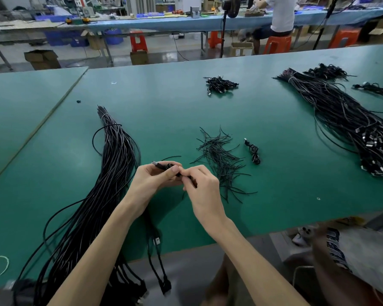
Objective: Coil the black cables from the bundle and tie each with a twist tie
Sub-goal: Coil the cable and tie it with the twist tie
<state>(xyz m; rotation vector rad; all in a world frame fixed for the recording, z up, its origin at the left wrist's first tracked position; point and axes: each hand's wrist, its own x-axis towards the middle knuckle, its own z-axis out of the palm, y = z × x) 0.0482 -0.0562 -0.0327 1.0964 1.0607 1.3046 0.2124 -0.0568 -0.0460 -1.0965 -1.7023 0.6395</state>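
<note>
Person at the near edge of a green table (164, 102), forearms bare, both hands raised just above the top.

- Coil (164, 166): small and black, held between the two hands, clear of the table. Its long axis runs from far-left to near-right. The metal plug (155, 163) sticks out past the left hand and points left and away.
- Left hand (152, 181): fingers (172, 171) curled round the coil's left part. The thumb lies over the top, and the plug sits just beyond the fingertips.
- Right hand (200, 185): fingers (191, 172) bent in tight, thumb and forefinger pinched on the coil's right end. The fingertips touch the left thumb. Most of the coil is hidden under the two sets of fingers.
- Thin black tie (172, 157) arcs up and to the right from the coil, free end in the air. Where it wraps is covered, so I cannot tell how far it is twisted.
- Bundle (113, 164): long and black, just left of the left hand. It is banded at the far end and runs toward the near edge. Two loose cables (156, 246) pass under the left forearm and hang over the edge.
- Ties (221, 161) in a loose heap just right of the right hand, lying flat.
- One tied coil (254, 152) beside that heap, plug pointing away.
- Heap of tied coils (220, 85) farther back, mid-table.
- Second bundle (345, 120) well off to the right, its metal plugs toward the near-right.
</note>
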